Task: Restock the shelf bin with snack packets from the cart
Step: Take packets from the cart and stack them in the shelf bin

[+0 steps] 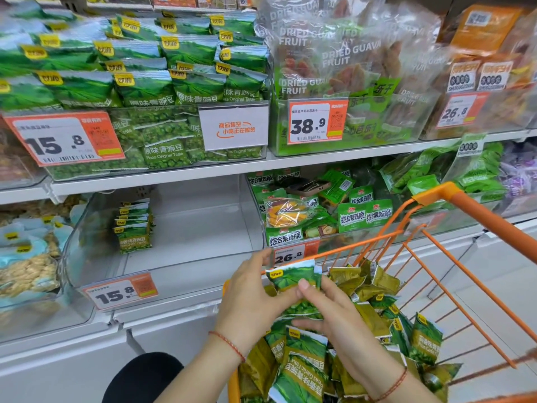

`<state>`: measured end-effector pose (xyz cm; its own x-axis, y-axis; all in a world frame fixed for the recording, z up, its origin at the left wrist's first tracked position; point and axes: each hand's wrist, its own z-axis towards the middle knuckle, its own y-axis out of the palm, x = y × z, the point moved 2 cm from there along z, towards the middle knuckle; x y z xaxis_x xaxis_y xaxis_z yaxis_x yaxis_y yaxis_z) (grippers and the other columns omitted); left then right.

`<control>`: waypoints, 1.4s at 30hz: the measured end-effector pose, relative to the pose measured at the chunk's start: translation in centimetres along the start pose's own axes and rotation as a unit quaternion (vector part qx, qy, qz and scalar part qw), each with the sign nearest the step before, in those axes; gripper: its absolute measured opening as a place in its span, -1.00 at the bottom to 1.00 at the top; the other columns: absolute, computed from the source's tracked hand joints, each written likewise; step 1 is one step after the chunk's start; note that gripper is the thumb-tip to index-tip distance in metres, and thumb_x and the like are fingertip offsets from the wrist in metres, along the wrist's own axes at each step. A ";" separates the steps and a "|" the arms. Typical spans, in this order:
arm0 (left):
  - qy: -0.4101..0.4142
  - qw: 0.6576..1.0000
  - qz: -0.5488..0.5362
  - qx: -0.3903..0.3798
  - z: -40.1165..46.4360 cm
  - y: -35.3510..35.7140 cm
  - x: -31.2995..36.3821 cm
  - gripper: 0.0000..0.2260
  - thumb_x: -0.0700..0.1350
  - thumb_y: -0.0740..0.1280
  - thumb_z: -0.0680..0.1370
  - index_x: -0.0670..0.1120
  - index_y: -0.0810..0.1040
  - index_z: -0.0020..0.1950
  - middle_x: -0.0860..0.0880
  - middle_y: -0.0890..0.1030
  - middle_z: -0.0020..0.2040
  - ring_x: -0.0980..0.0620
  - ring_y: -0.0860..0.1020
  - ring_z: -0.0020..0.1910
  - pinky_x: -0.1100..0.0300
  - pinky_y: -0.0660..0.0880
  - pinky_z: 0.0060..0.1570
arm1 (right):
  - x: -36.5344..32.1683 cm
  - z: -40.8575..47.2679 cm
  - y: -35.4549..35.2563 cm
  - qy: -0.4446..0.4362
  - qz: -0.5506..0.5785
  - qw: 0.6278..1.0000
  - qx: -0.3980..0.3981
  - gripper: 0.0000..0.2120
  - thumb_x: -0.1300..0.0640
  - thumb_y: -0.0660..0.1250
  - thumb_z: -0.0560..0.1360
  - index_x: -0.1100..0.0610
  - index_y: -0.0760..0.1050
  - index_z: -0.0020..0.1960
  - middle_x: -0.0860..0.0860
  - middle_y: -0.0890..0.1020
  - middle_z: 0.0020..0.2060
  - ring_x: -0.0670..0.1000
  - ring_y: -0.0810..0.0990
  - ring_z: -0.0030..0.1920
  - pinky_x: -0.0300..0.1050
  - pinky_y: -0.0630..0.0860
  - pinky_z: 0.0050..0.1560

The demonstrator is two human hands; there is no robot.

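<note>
left hand (250,298) + right hand (334,312): both grips curled tight round one green snack packet (293,276) | packet upright-ish, long axis vertical, logo end up, over the cart (436,196)

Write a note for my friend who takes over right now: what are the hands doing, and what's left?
Left hand and right hand together grip a stack of green pea packets above the orange cart.
The clear shelf bin with the 15.8 tag holds one short row of packets; most of it is bare.
Many garlic pea packets remain in the cart.
Next: probably place the stack in the bin, then repeat.
</note>
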<state>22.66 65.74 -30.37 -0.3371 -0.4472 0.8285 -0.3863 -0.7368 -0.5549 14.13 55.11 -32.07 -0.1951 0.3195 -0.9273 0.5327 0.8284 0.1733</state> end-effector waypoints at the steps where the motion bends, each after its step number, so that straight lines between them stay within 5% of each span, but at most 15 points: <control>1: -0.006 1.000 -0.003 -0.021 -0.1 0.2 -0.2 -0.40 0.14 0.47 0.37 0.19 0.29 0.33 0.27 0.39 0.08 0.24 0.44 0.14 0.39 0.32 0.04 | -0.1 -0.1 0.0 -0.004 -0.002 1.000 0.006 -0.09 -0.16 0.35 0.32 0.09 0.04 0.54 -0.02 0.16 0.50 -0.09 0.69 -0.15 -0.02 0.57 0.06; 4: -0.016 0.993 -0.065 -0.102 -0.2 0.7 -0.6 -0.45 0.10 0.40 0.45 0.24 0.22 0.36 0.31 0.45 0.07 0.34 0.47 0.11 0.44 0.38 0.07 | 0.0 0.2 -0.1 -0.015 0.003 1.000 0.009 -0.12 -0.13 0.35 0.36 0.10 0.04 0.54 -0.03 0.16 0.50 -0.06 0.54 0.09 -0.12 0.60 -0.11; 7: -0.010 0.984 -0.080 -0.158 -0.3 1.3 -0.8 -0.29 0.07 0.37 0.49 0.23 -0.05 0.46 0.26 0.38 0.27 0.25 0.40 0.26 0.24 0.36 0.30 | 0.3 0.5 -0.3 -0.016 -0.006 1.000 0.023 -0.25 -0.04 0.31 0.49 0.11 0.03 0.54 -0.02 0.13 0.51 -0.11 0.36 0.16 -0.18 0.60 -0.19; 9: -0.014 0.979 -0.132 -0.154 -0.3 1.3 -0.8 -0.39 0.02 0.40 0.47 0.36 0.05 0.28 0.24 0.45 0.24 0.26 0.46 0.20 0.28 0.41 0.23 | 0.5 0.6 -0.4 -0.012 0.003 1.000 0.027 -0.31 -0.01 0.30 0.52 0.13 0.07 0.53 -0.03 0.15 0.50 -0.09 0.33 0.17 -0.17 0.59 -0.24; 12: -0.045 0.971 -0.211 -0.107 -0.1 1.0 -0.8 -0.62 0.03 0.40 0.44 0.29 0.29 0.11 0.16 0.61 0.04 0.27 0.57 0.04 0.48 0.46 -0.07 | 0.4 0.5 -0.2 -0.020 0.035 0.999 0.014 -0.40 0.02 0.28 0.52 0.14 0.19 0.49 -0.13 0.29 0.38 -0.12 0.42 0.07 -0.09 0.59 -0.23; 14: -0.045 0.973 -0.202 -0.103 -0.2 1.1 -1.0 -0.64 0.25 0.31 0.43 0.16 0.45 0.16 0.10 0.64 0.07 0.17 0.57 0.12 0.38 0.49 0.05 | 0.4 0.5 0.3 -0.043 0.017 0.999 0.003 -0.49 0.01 0.24 0.53 0.09 0.25 0.44 -0.21 0.37 0.23 -0.20 0.46 0.02 -0.15 0.59 -0.26; 16: -0.057 0.968 -0.223 -0.100 -0.6 1.5 -1.2 -0.56 0.33 0.19 0.44 0.09 0.55 0.13 0.12 0.64 0.08 0.15 0.56 0.14 0.16 0.45 0.22 | 0.4 0.5 0.8 -0.069 -0.016 0.997 0.001 -0.47 0.00 0.21 0.55 0.10 0.21 0.47 -0.16 0.33 0.31 -0.20 0.42 0.14 -0.25 0.58 -0.27; 19: -0.115 0.949 -0.285 -0.075 -1.0 1.5 -1.4 -0.62 0.24 0.14 0.48 0.11 0.56 0.15 0.10 0.61 0.15 0.12 0.53 0.20 0.09 0.40 0.30 | 0.3 0.3 1.6 -0.100 -0.063 0.993 0.010 -0.62 0.00 0.18 0.57 -0.05 0.27 0.38 -0.19 0.35 0.27 -0.25 0.40 0.15 -0.26 0.59 -0.13; 21: -0.140 0.932 -0.329 -0.053 -1.0 1.2 -1.7 -0.67 0.17 0.16 0.54 0.06 0.58 0.14 0.05 0.64 0.11 0.08 0.56 0.15 0.07 0.43 0.26 | 0.2 0.5 2.2 -0.104 -0.091 0.990 -0.001 -0.82 0.00 0.21 0.56 -0.08 0.45 0.15 -0.15 0.54 0.13 -0.26 0.54 0.05 -0.01 0.59 0.06; 24: -0.144 0.920 -0.363 -0.004 -0.9 0.0 -2.1 -0.73 0.04 0.16 0.60 -0.04 0.59 0.05 -0.02 0.69 -0.05 0.04 0.64 -0.02 0.06 0.55 0.08 | -0.2 1.1 3.5 -0.077 -0.091 0.991 -0.054 -0.78 0.05 0.31 0.52 0.10 0.51 0.14 0.13 0.59 0.01 -0.12 0.61 -0.02 0.00 0.63 -0.06; 27: -0.156 0.915 -0.372 0.030 -0.6 -2.2 -3.3 -0.73 0.00 0.14 0.62 -0.10 0.57 0.08 -0.09 0.68 -0.02 -0.01 0.64 -0.02 -0.04 0.57 0.06 | -0.8 2.1 5.9 -0.079 -0.116 0.981 -0.131 -0.75 0.11 0.39 0.46 0.05 0.52 0.13 -0.02 0.68 -0.02 -0.10 0.65 0.01 0.03 0.61 0.03; 30: -0.135 0.924 -0.352 0.070 -0.3 -5.3 -5.2 -0.74 0.01 0.16 0.61 -0.11 0.56 0.08 -0.05 0.68 -0.03 0.06 0.64 -0.04 0.13 0.57 0.00 | -1.2 3.3 9.0 -0.085 -0.171 0.966 -0.176 -0.73 0.13 0.41 0.46 0.06 0.51 0.15 -0.03 0.69 -0.02 -0.08 0.64 0.02 -0.18 0.58 0.04; 33: -0.097 0.935 -0.327 0.099 -0.3 -8.4 -7.1 -0.76 0.01 0.19 0.59 -0.13 0.55 -0.01 0.00 0.65 -0.14 0.16 0.61 -0.13 0.34 0.52 -0.13 | -1.2 4.7 12.4 -0.082 -0.187 0.960 -0.191 -0.74 0.21 0.42 0.45 0.18 0.51 0.12 0.00 0.67 -0.09 -0.17 0.64 -0.14 -0.38 0.50 -0.20; 38: -0.057 0.960 -0.232 0.147 0.5 -13.5 -10.1 -0.79 0.06 0.20 0.57 -0.01 0.55 -0.10 0.20 0.62 -0.29 0.27 0.56 -0.22 0.45 0.41 -0.22 | -0.2 7.5 17.9 -0.086 -0.211 0.949 -0.218 -0.73 0.33 0.43 0.40 0.21 0.52 0.08 0.04 0.65 -0.11 -0.04 0.63 -0.12 -0.23 0.55 -0.10; 42: -0.034 0.975 0.136 0.175 0.7 -16.5 -15.1 -0.51 0.31 0.04 0.56 0.02 0.46 0.26 0.08 0.57 0.00 0.08 0.50 0.05 0.20 0.41 0.07 | -0.8 11.8 21.7 -0.119 -0.248 0.939 -0.208 -0.68 0.33 0.46 0.39 0.22 0.51 0.12 0.08 0.65 -0.03 -0.01 0.62 -0.05 -0.20 0.54 0.00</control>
<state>34.70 84.29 -33.64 -0.3248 -0.6734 0.6641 0.0292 -0.7090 -0.7046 35.57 67.44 -31.51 -0.1184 -0.2240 -0.9674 0.0485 0.9717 -0.2310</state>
